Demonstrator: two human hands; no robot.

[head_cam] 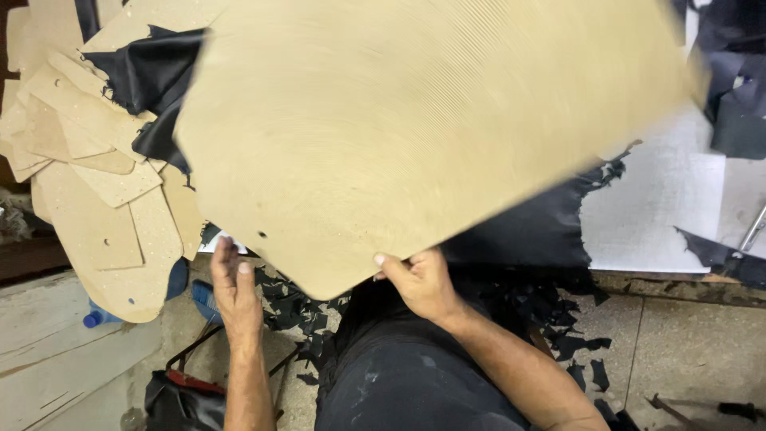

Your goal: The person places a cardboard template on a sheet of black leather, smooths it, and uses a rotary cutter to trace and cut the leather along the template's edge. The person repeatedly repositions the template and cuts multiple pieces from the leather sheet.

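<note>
A large tan cardboard pattern sheet (415, 120) tilts above the bench (654, 215), blurred at its upper edge. Black leather (527, 231) lies beneath it. The right hand (423, 283) pinches its lower edge, thumb on top. The left hand (233, 287) touches its lower-left edge, fingers (222, 254) straight and pressed together. Smaller tan cardboard templates (104, 199) are piled to the left.

Large tan board (415, 136), blurred, gripped at its lower edge by right hand (419, 283). Left hand (231, 291) touches its left edge. Black scraps (303, 307) litter the floor below.
</note>
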